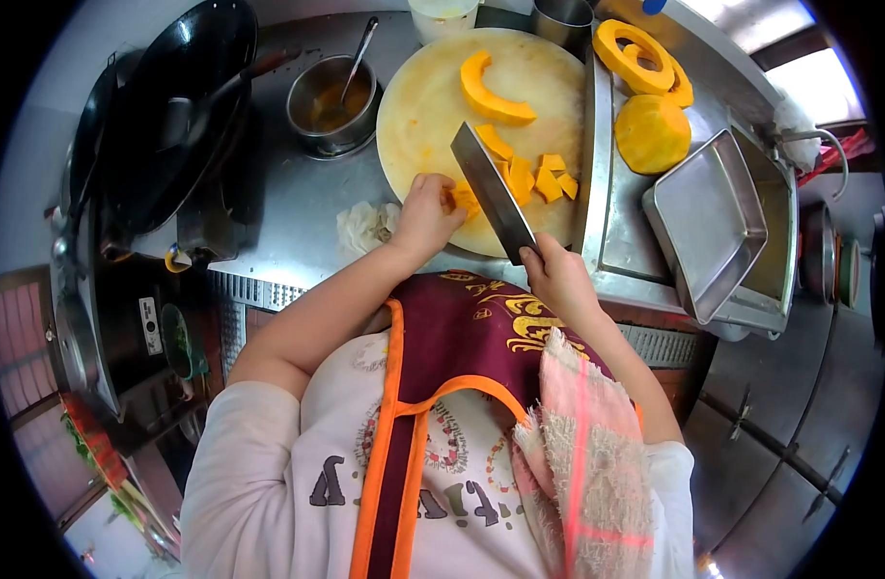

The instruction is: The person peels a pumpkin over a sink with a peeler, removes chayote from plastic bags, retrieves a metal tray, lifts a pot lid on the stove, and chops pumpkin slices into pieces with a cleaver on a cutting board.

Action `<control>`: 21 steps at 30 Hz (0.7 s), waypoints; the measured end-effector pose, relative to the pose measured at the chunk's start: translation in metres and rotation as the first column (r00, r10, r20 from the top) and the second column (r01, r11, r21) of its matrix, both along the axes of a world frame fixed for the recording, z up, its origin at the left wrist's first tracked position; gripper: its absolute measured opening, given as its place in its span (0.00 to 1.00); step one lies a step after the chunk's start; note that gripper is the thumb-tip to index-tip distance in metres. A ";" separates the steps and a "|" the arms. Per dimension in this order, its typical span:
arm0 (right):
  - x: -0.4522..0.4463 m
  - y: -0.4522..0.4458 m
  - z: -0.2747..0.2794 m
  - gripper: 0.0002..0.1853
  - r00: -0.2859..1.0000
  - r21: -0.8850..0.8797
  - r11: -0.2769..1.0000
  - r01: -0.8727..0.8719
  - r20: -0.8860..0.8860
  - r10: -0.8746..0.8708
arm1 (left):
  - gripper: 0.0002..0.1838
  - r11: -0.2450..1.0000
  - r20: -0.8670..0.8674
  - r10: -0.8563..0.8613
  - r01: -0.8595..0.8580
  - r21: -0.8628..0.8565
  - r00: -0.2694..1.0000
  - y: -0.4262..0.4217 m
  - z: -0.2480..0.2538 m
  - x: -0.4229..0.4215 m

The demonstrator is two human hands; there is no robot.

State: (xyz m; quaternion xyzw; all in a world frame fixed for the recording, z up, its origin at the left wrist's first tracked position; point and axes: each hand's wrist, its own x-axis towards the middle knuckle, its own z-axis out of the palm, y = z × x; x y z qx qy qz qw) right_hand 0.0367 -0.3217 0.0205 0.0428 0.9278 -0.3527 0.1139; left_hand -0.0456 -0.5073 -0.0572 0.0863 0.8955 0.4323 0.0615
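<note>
My right hand [561, 277] is closed round the handle of a cleaver [491, 188], whose broad blade slants up and left over a round cutting board [418, 106]. Bent fingers of my left hand [429, 216] grip a piece of pumpkin [466, 201] at the board's near left edge, left of the blade. Cut pumpkin chunks [549, 183] lie to the right of the blade, and some are partly hidden behind it. Farther back on the board rests a curved pumpkin slice [486, 92].
Pumpkin rings [636, 56] and a pumpkin end piece [652, 133] sit right of the board, near a metal tray [708, 227]. Left are a pot [312, 87] with a spoon, a crumpled white cloth or bag [365, 228] and a black wok [177, 106].
</note>
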 end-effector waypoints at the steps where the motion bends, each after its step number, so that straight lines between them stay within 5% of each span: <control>1: -0.002 -0.001 0.001 0.10 1.000 0.028 1.000 -0.011 0.006 0.011 | 0.20 1.000 0.019 0.017 -0.017 0.014 1.000 0.000 -0.001 0.000; 9: -0.010 -0.007 0.000 0.11 0.995 0.094 0.995 -0.027 0.102 0.017 | 0.12 0.980 0.041 0.125 -0.130 0.154 0.991 0.002 -0.006 -0.001; 21: -0.021 -0.014 0.001 0.11 0.952 0.125 0.978 -0.166 0.279 0.126 | 0.12 0.983 0.153 0.044 -0.069 0.168 0.987 -0.005 -0.007 -0.010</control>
